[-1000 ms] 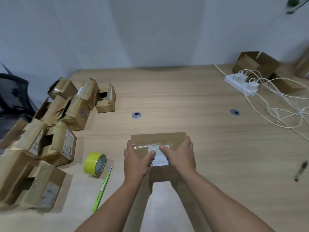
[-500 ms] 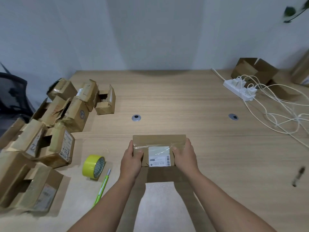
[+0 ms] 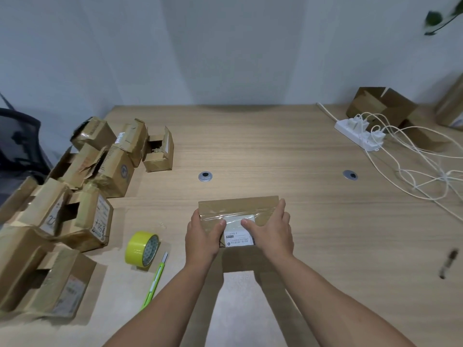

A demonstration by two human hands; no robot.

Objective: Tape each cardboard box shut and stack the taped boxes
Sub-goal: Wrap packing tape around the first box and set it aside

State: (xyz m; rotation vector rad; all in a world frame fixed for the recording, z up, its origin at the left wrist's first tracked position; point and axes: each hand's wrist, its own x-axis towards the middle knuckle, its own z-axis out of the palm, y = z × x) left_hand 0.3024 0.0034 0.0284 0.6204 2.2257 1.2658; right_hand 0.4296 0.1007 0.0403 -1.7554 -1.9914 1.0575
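Your left hand and right hand hold the cardboard box by its two short ends. The fingers wrap down the sides and both thumbs lie flat on its top, tips pointing toward each other and a little apart. The box is a low, flat brown rectangle of matte card. A glossy, wrinkled strip of clear tape runs along its top, and a white label with small dark print shows between your thumbs. The box rests on the pale wood-grain table, straight ahead of you.

Left of the box and near it, a yellow tape roll stands on its edge, its honeycomb core facing you. A slim green cutter lies just beside the roll. Farther left of the box is a pile of boxes: small cartons, creased and torn, several with flaps open. Well to the right of the box and beyond it, a white power strip lies with thin pale cables looping loosely from it.
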